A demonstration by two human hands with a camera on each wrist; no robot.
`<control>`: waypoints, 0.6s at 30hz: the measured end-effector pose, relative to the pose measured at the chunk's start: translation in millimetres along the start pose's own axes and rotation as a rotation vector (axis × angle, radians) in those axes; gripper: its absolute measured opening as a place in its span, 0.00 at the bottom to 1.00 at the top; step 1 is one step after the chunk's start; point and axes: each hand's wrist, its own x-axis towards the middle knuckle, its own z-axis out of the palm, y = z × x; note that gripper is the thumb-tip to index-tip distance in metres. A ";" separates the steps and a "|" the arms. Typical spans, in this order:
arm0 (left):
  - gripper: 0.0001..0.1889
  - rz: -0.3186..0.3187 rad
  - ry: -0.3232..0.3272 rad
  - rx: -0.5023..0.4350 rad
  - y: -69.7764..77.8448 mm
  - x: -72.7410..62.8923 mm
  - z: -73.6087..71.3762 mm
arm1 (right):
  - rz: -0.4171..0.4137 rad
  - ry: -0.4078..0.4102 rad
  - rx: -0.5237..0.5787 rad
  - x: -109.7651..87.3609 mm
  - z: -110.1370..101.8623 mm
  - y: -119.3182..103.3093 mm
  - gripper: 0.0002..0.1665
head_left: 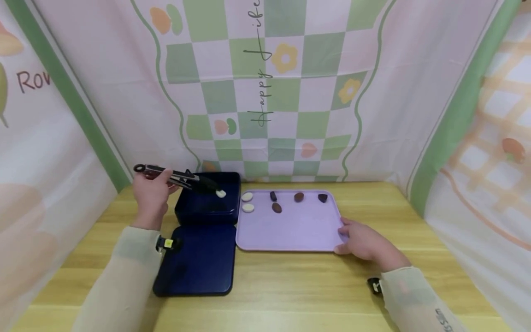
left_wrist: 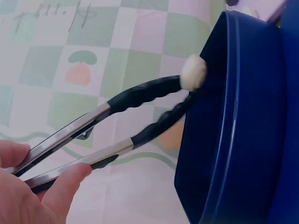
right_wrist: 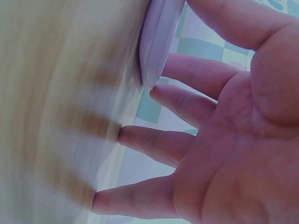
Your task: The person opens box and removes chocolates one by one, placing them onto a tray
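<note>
My left hand [head_left: 151, 193] grips a pair of black-tipped metal tongs [left_wrist: 84, 133]. Their tips pinch a small white oval piece [left_wrist: 193, 73] over the open dark blue box [head_left: 207, 213]. Fingers spread and fairly straight, my right hand [head_left: 365, 240] touches the right edge of the light purple tray [head_left: 290, 233] near its front corner. In the right wrist view some fingertips rest on the table beside the tray rim [right_wrist: 159, 51]. Along the tray's back lie two white ovals [head_left: 247, 202], two brown ovals [head_left: 276, 208] and two dark pieces [head_left: 322, 198].
A flat dark blue lid [head_left: 199, 265] lies in front of the box, left of the tray. All stand on a wooden table [head_left: 290, 288]. A checked cloth [head_left: 282, 97] hangs behind, with more printed cloth [head_left: 489, 184] at both sides.
</note>
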 end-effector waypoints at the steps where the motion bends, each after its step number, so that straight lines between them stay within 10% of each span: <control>1: 0.15 -0.025 0.004 -0.042 0.4 1.6 -1.5 | 0.002 0.001 0.000 0.6 0.6 0.2 0.39; 18: 0.12 -0.062 -0.079 -0.153 -17.1 -38.8 59.8 | 0.003 0.005 -0.002 0.8 0.8 1.3 0.39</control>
